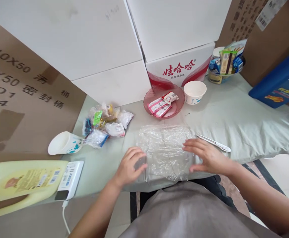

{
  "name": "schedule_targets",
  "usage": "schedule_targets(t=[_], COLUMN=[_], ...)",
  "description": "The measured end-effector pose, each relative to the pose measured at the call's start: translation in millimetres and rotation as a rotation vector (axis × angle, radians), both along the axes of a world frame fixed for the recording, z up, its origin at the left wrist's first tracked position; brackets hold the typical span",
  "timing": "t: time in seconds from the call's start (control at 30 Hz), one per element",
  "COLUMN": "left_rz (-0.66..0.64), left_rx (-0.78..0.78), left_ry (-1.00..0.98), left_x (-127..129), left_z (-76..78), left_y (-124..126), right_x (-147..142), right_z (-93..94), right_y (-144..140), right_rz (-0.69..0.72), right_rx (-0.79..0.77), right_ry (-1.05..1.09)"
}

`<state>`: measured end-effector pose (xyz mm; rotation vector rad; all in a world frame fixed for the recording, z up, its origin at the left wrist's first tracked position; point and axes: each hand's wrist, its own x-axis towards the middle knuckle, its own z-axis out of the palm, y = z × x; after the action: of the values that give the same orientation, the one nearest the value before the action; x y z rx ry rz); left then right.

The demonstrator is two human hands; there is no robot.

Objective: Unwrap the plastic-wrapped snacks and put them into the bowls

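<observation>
left hand (130,165): flat, open, pressing the film (165,152) at its left edge
right hand (206,155): same, right edge
risk: film probably bunches or clings if the hands slide unevenly

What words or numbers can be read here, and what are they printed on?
"娃哈哈", with "饮用纯净水" beneath: red and white carton.
"40X50", "201", "04", "密封桶": brown cardboard.
Sachets on pink plate, yellow bottle label, white device, blue box: too small to read.
</observation>
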<state>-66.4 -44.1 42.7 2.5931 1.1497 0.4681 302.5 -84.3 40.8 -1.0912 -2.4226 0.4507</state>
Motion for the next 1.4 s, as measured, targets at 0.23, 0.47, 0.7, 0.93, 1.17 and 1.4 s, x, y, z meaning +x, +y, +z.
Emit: schedule_targets(t=[0.23, 0.47, 0.7, 0.93, 1.17, 1.4], left_rz=[-0.134, -0.111, -0.033, 0.063, -0.124, 0.031], left_rx=[-0.223, -0.669, -0.51, -0.301, -0.303, -0.294], left_ry=[0.22, 0.104, 0.01, 0.009, 0.112, 0.209], left_x=[0, 10, 26, 36, 39, 39], left_z=[0.1, 35.9, 19.5, 20.1, 12.6, 20.8], left_y=[-31, -19, 20, 24, 9, 5], right_x=[-20, -2, -11, -20, -26, -24], right_z=[-16.2, -0.8, -14.9, -22.2, -21.4, -16.4], right_y=[-33, -32, -5, 24, 38, 33], right_rz=[0.087, -0.12, -0.386, -0.427, -0.524, -0.477], right_rx=[-0.138, -0.511, -0.269, -0.101, -0.157, -0.201], right_ry=[0.06, 0.305, 0.23, -0.01, -0.219, -0.157])
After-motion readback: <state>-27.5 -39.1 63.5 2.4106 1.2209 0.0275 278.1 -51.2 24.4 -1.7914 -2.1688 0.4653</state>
